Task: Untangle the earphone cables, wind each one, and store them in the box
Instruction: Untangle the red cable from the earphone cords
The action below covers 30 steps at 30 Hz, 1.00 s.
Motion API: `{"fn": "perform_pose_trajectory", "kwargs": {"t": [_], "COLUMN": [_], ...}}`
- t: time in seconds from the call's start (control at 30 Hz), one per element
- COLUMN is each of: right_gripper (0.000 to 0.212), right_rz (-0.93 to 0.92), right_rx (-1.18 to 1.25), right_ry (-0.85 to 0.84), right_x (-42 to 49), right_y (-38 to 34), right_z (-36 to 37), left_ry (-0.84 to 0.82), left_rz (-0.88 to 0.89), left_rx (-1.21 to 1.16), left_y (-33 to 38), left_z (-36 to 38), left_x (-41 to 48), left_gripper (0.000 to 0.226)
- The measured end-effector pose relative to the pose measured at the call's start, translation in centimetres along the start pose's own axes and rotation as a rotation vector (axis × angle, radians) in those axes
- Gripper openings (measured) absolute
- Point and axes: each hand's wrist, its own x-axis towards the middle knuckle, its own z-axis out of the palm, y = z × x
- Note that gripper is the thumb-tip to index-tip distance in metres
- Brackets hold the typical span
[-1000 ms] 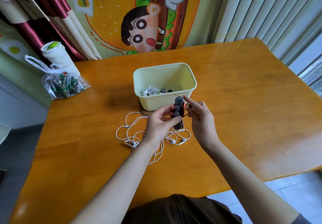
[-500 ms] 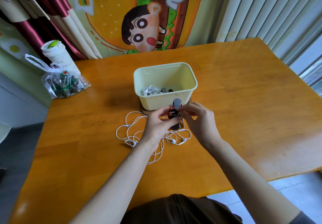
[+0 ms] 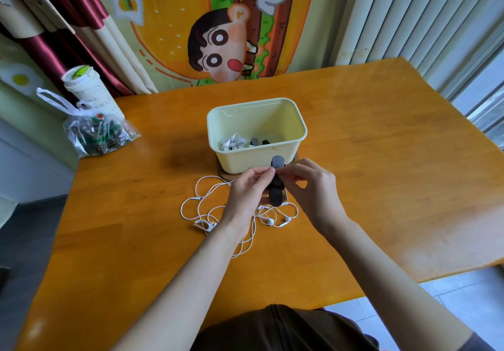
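A pale yellow box [image 3: 278, 157] stands on the wooden table [image 3: 381, 173]; inside lie a wound white earphone bundle [image 3: 231, 143] and some dark pieces [image 3: 255, 141]. Just in front of the box, my left hand [image 3: 248, 189] and my right hand [image 3: 305, 187] hold a dark wound earphone bundle with a grey strap [image 3: 276, 184], fingers pinching it from both sides. Below my hands a loose white earphone cable [image 3: 207, 200] sprawls tangled on the table, partly hidden by my left wrist.
A clear plastic bag [image 3: 98, 135] and a white lidded cup [image 3: 90, 91] stand at the table's far left corner. Curtains and a cartoon hanging back the table. The box rests on a round wooden coaster [image 3: 226, 176].
My right hand closed in from open fingers to pinch the top of the dark bundle. Both hands lowered slightly with it.
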Motion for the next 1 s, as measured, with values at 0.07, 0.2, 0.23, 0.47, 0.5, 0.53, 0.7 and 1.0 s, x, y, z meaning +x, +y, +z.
{"fn": "perform_pose_trajectory", "kwargs": {"t": [0.07, 0.2, 0.23, 0.47, 0.5, 0.53, 0.7, 1.0], "right_gripper": [0.016, 0.012, 0.011, 0.017, 0.020, 0.023, 0.027, 0.029], "right_rz": [-0.004, 0.051, 0.090, 0.339, 0.351, 0.358, 0.363, 0.343], "right_rx": [0.012, 0.054, 0.076, 0.185, 0.172, 0.160, 0.182, 0.192], "right_ry": [-0.008, 0.014, 0.012, -0.020, -0.035, -0.052, -0.083, -0.131], "right_x": [0.0, -0.2, -0.2, -0.1, -0.1, -0.1, 0.3, 1.0], "right_y": [-0.2, -0.3, -0.4, -0.6, -0.5, -0.5, -0.7, -1.2], "right_z": [0.0, 0.5, 0.5, 0.5, 0.5, 0.4, 0.0, -0.1], "left_ry": [0.018, 0.031, 0.027, 0.027, 0.026, 0.023, 0.005, 0.047], "left_rz": [0.000, 0.018, 0.029, 0.066, 0.070, 0.070, 0.049, 0.041], "left_rx": [-0.014, -0.038, -0.041, -0.002, 0.017, 0.030, 0.050, 0.036], "left_y": [0.0, 0.1, 0.2, 0.1, 0.1, 0.1, 0.3, 0.6], "left_z": [0.0, 0.0, 0.0, -0.1, -0.2, -0.2, -0.4, -0.7], "left_x": [-0.1, -0.2, -0.2, -0.1, 0.0, -0.1, 0.1, 0.5], "left_gripper": [0.010, 0.015, 0.017, 0.017, 0.017, 0.016, 0.017, 0.021]}}
